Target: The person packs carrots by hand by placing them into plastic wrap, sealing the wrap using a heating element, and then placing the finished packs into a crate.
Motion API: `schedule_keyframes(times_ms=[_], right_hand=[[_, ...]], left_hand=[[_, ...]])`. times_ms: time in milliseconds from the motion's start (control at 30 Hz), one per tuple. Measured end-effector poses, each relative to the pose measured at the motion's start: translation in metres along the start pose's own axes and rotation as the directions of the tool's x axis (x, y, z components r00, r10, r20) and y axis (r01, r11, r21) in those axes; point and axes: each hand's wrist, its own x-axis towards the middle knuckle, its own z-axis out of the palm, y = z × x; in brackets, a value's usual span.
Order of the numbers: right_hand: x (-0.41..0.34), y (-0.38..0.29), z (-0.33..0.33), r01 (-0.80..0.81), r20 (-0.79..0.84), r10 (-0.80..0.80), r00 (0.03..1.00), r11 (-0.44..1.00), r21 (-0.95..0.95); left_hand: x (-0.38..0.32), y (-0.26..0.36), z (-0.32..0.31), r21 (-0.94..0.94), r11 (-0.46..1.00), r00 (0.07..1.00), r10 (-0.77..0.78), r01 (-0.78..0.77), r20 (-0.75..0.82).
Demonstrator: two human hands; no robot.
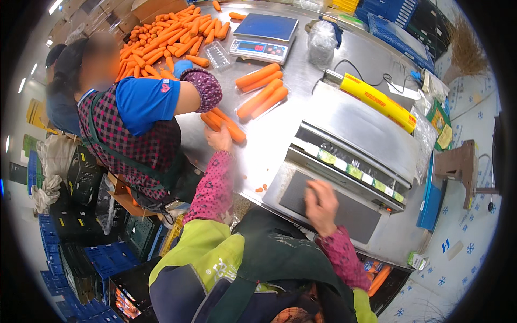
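My left hand point(220, 138) grips the near side of a pack of carrots point(232, 128) on the steel table; a tray beneath them is hard to make out. My right hand point(322, 206), empty and with fingers loosely bent, is over the dark pad point(359, 222) at the front of a film wrapping machine point(363, 133). Beyond my left hand, two more carrot packs, a nearer one point(262, 99) and a farther one point(258, 76), rest in clear trays. A roll of yellow printed film point(377, 102) lies across the machine's back.
A co-worker point(137, 117) stands close on the left, a blue-gloved hand point(183, 68) by a heap of carrots point(165, 40). A digital scale point(264, 36) and a clear empty tray point(218, 55) are at the back. Carrot bits point(261, 188) lie near the table's edge. Crates point(109, 258) are stacked at lower left.
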Motion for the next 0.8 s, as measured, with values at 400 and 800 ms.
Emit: schedule_keyframes(times_ms=[400,800], right_hand=[[0.114,0.012,0.279,0.106,0.569,0.129,0.812,0.926,-0.361],[0.084,-0.021,0.202,0.142,0.758,0.188,0.624,0.927,-0.347]], left_hand=[[0.121,0.001,0.001,-0.063,0.976,0.825,0.211,-0.209,0.524],[0.057,-0.05,-0.061,-0.044,0.941,0.728,0.29,-0.336,0.621]])
